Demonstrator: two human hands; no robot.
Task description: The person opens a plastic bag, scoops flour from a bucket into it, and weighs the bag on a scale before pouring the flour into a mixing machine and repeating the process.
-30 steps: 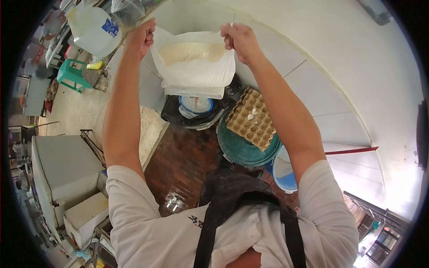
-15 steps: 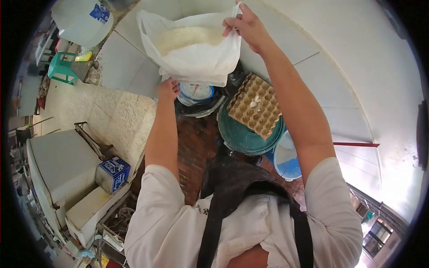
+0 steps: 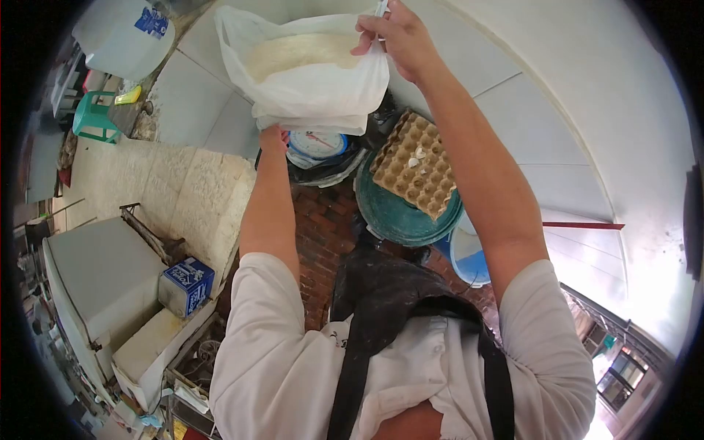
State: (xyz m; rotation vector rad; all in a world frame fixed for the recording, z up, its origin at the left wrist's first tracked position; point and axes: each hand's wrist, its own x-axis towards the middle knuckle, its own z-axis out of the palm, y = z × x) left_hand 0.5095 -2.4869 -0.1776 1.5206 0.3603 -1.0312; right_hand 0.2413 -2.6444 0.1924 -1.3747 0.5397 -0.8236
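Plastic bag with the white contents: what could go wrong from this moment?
1. The plastic bag hangs by one edge pinched in the right hand, with its mouth open, so it could tip and spill.
2. The left hand only props the bag's bottom. A slip might drop it onto the scale.
3. The egg tray lies close by and could get knocked.

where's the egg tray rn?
Head view, just right of centre: the egg tray lies on the green tub, right of the scale and below the bag that the right hand holds up.
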